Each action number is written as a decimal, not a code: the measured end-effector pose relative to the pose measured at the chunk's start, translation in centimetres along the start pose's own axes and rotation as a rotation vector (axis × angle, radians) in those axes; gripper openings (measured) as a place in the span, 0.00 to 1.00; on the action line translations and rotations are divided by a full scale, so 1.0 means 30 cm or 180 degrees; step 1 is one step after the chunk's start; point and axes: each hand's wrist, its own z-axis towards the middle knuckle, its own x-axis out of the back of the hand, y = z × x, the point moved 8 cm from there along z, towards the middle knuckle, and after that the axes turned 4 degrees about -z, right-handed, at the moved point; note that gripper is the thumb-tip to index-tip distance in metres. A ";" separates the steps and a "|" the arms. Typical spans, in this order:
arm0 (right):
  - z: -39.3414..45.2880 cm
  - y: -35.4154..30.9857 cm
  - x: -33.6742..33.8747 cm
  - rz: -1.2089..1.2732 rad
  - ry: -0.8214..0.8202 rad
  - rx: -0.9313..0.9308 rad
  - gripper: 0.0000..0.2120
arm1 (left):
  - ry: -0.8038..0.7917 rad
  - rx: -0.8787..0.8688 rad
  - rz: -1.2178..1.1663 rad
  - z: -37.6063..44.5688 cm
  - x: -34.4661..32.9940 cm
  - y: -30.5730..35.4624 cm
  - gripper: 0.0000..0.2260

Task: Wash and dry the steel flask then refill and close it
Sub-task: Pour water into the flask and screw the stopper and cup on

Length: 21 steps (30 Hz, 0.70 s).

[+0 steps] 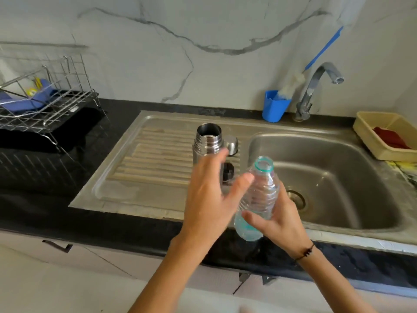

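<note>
The steel flask (208,141) stands upright and uncapped on the sink's ribbed drainboard (158,154). Its steel cup lid (232,145) and a black stopper (229,172) lie on the drainboard just right of it. My left hand (209,199) is in front of the flask with fingers spread, blurred, holding nothing. My right hand (277,220) grips a clear plastic water bottle (259,195), uncapped and tilted, with a little water at its base, over the sink's front edge.
The sink basin (327,177) lies to the right, with the tap (316,91) behind it. A blue cup with a brush (275,105) stands beside the tap. A beige tray (383,134) sits far right. A wire dish rack (45,102) stands on the left counter.
</note>
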 end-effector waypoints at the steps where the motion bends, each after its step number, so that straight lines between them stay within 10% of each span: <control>1: 0.020 -0.017 0.016 -0.0026 -0.0054 0.0030 0.31 | 0.0388 -0.0154 0.0001 0.025 0.048 -0.001 0.30; 7: 0.201 -0.136 0.106 -0.1220 -0.0445 0.0312 0.36 | 0.0119 0.0736 -0.0327 0.187 0.049 -0.164 0.48; 12: 0.335 -0.174 0.125 -0.2320 -0.0736 0.0557 0.38 | -0.0012 0.0808 -0.0414 0.220 0.013 -0.207 0.28; 21: 0.408 -0.237 0.142 -0.3521 -0.0766 0.1176 0.35 | -0.0043 0.0921 -0.0279 0.225 0.011 -0.221 0.23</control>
